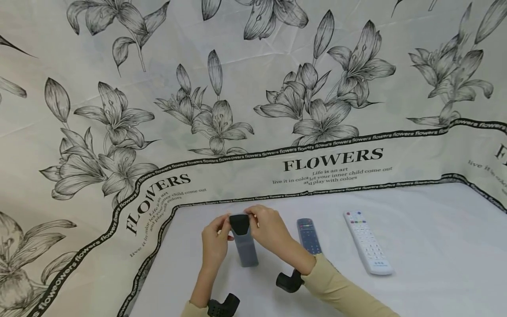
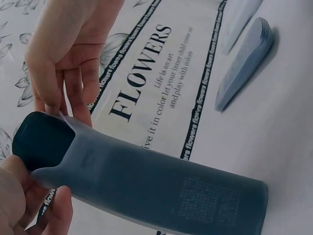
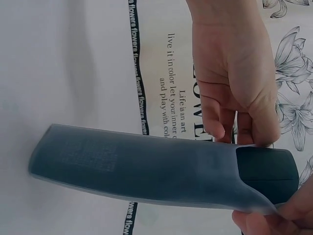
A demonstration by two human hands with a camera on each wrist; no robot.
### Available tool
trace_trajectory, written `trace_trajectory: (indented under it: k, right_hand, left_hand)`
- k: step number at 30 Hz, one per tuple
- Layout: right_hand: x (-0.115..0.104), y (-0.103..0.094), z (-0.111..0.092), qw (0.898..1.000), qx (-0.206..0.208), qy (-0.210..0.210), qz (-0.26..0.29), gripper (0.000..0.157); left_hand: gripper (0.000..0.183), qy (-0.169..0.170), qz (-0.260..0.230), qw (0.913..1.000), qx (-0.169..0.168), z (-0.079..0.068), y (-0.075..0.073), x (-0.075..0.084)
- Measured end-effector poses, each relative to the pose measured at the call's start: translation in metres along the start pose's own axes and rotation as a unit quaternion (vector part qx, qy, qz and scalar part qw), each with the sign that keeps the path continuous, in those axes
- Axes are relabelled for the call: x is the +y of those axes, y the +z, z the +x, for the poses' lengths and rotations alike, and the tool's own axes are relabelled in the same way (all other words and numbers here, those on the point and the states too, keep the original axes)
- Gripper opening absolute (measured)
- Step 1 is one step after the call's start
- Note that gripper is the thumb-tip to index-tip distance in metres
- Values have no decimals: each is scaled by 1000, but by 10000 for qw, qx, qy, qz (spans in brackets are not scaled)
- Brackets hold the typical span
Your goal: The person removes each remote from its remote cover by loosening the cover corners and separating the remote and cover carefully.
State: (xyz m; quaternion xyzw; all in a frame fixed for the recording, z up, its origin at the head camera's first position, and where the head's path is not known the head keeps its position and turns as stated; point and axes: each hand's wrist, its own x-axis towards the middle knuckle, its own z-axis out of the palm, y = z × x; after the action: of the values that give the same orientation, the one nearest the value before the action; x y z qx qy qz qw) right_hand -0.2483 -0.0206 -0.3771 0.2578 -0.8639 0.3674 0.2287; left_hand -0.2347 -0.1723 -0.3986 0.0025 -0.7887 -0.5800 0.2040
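A dark remote control (image 1: 239,224) stands tilted above the white table, most of its length inside a translucent silicone cover (image 1: 246,253). Its bare black end sticks out of the cover's open mouth at the top. My left hand (image 1: 214,246) pinches one edge of that mouth between thumb and fingers. On the opposite edge, my right hand (image 1: 270,225) pinches the cover too, pulling a thin flap of it outward in the left wrist view. Faint printed text shows through the cover (image 2: 210,200) near its closed end. The remote's button side is hidden.
To the right lies a blue-grey remote (image 1: 309,235), partly behind my right forearm. Farther right is a long white remote (image 1: 368,244). A flower-printed cloth (image 1: 237,176) lines the back and left. Black wrist cameras (image 1: 223,306) sit on both wrists.
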Motion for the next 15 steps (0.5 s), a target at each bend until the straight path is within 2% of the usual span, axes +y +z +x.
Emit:
trace_trajectory:
  k: [4,6,11,15]
  right_hand:
    - [-2,1,6,10000,51,-34,24,17]
    - [-3,1,8,10000,51,-21,51,17]
    - [-2,1,7,9989,-115,366,274,18]
    - [0,3,8,9979,-137,529,334,18]
  left_hand:
    - [23,122,33,9999,24,-3,-4,19]
    - [23,142,46,9999,73,-2,-3,19]
    - [23,61,-4,9998,200,1,4,-5]
    - [22,34,-56,9996,285,2,7,-11]
